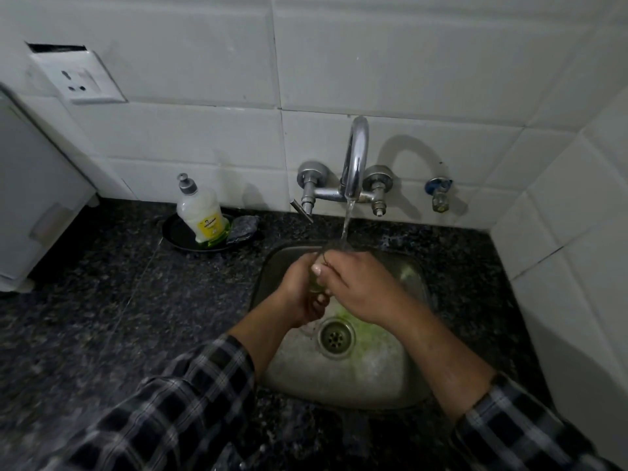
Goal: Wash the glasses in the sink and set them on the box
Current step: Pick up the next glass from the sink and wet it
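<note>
A person in plaid sleeves holds a drinking glass (316,283) between both hands above a steel sink (380,375), directly under the water stream (347,222) falling from a chrome wall faucet (355,158). The left hand (299,287) curls round the glass from the left and below. The right hand (356,283) wraps it from the right, with the thumb laid across the front and the fingers bent over the far side. The glass sits squarely between the two palms, so neither hand has to reach for it. Its long axis appears to run from the palms up toward the wall, with the rim end meeting the water, though the exact tilt is hidden by the fingers. Only a sliver of it shows: clear, wet and faintly green-tinged, with a thin dark rim line at the top. Green residue lies on the basin floor around the drain (334,336). A pump bottle of dish soap (200,215) stands in a black dish (171,229) with a dark scrub pad (243,229) beside it on the speckled granite counter (119,300), left of the sink. A white container (34,198) at the far left edge may be the box; if so, the left hand is the nearer one for setting the glass down, well apart from where it is held now.
</note>
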